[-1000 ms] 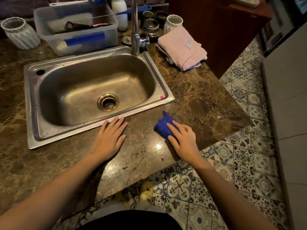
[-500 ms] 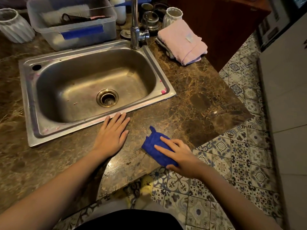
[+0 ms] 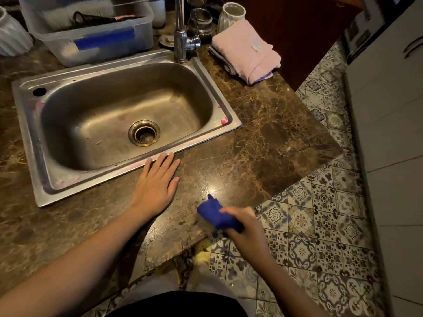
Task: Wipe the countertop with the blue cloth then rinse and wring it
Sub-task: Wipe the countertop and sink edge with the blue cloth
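The blue cloth is bunched at the near edge of the desk, lower centre of the frame. It is in the grip of the right hand, whose fingers curl over it, though the hand is blurred. The sink lies up and left, nearer the left hand, which rests flat with an empty grip. Since a second ago the cloth has swept down from mid-frame, and the left hand has stayed put.

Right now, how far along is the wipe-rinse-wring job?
Done: nothing clearly finished; how much countertop is wiped, I cannot tell. In hand: right hand grips the blue cloth at its near edge, mid-wipe; left hand rests flat by the sink rim. Left: rinse and wring; the cloth is not at the sink and no water falls into the basin.
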